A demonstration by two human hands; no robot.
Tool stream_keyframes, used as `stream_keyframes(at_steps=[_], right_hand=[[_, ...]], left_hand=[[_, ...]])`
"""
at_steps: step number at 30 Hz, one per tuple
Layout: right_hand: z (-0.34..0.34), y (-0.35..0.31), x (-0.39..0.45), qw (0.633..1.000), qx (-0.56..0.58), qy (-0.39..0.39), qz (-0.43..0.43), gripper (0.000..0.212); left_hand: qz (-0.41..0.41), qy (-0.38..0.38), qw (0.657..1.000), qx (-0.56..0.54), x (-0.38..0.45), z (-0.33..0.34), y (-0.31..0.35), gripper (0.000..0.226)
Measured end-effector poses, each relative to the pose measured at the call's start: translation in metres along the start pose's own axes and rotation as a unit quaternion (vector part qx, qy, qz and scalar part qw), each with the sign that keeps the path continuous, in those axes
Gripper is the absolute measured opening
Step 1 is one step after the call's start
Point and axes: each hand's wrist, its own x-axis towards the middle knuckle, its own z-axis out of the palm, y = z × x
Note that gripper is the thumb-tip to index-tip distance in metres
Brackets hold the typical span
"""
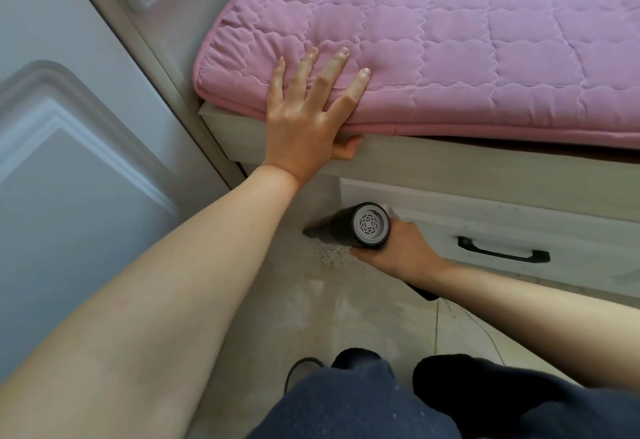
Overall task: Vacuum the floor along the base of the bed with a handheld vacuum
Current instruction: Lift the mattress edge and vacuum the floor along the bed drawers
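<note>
Knees (363, 400) closest, dark trousers, bottom of my view. Door (69, 144) far left. Left hand (308, 116) flat on pink pad (467, 44), fingers spread, thumb under edge. Vacuum (360, 227) gripped in right hand (398, 251), nozzle at bed (450, 165) base, dust (329, 257) just beside. Drawer handle (502, 248) rightmost.

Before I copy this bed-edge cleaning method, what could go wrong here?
The vacuum nozzle points at the bed-base corner, past the crumb pile, so debris may be missed. The right hand lies close to the crumbs and could scatter them. The left hand leaning on the pink mattress pad might shift it.
</note>
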Motion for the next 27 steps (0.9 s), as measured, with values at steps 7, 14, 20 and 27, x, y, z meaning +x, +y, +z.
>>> stream_keyframes(at_steps=[7, 14, 20, 27], right_hand=[[-0.006, 0.014, -0.013, 0.999, -0.009, -0.020, 0.040, 0.045], [-0.011, 0.016, -0.018, 0.998, 0.017, -0.050, 0.040, 0.045], [-0.014, 0.016, -0.013, 0.996, 0.035, -0.075, 0.034, 0.046], [-0.021, 0.020, -0.016, 0.996, 0.034, -0.082, 0.023, 0.046]], left_hand=[[0.004, 0.004, 1.000, 0.004, -0.003, 0.003, -0.002, 0.061], [0.003, 0.000, 1.000, 0.015, -0.003, 0.003, -0.003, 0.062], [-0.002, -0.002, 1.000, 0.008, -0.003, 0.002, -0.003, 0.064], [-0.012, -0.013, 1.000, 0.009, -0.003, 0.000, -0.001, 0.073]])
